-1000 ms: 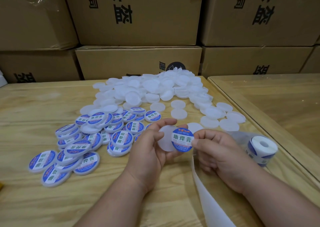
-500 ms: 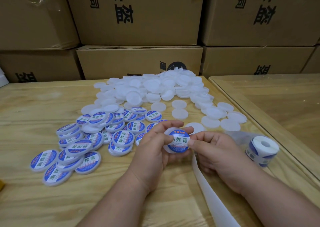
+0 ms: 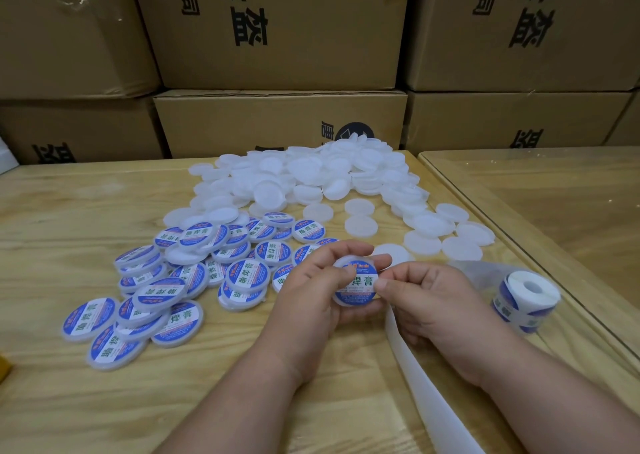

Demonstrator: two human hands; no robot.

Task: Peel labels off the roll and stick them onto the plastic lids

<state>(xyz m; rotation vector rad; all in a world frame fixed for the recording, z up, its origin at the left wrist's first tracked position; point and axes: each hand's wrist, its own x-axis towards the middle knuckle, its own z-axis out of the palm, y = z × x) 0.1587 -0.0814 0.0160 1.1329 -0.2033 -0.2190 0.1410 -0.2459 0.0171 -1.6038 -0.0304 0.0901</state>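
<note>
Hands meet over one plastic lid (image 3: 356,282) above the wooden table (image 3: 69,218). Left hand (image 3: 311,287) grips the lid by its rim; right hand (image 3: 426,294) pinches its right edge, thumb on the blue label (image 3: 358,289). Recommended: rub from centre outward, keeping the label concentric, to avoid bubbles. Label roll (image 3: 524,297) stands just right of the right hand, backing strip (image 3: 426,391) trailing beneath it. Labelled lids (image 3: 166,297) lie left; blank lids (image 3: 304,179) lie beyond.
</note>
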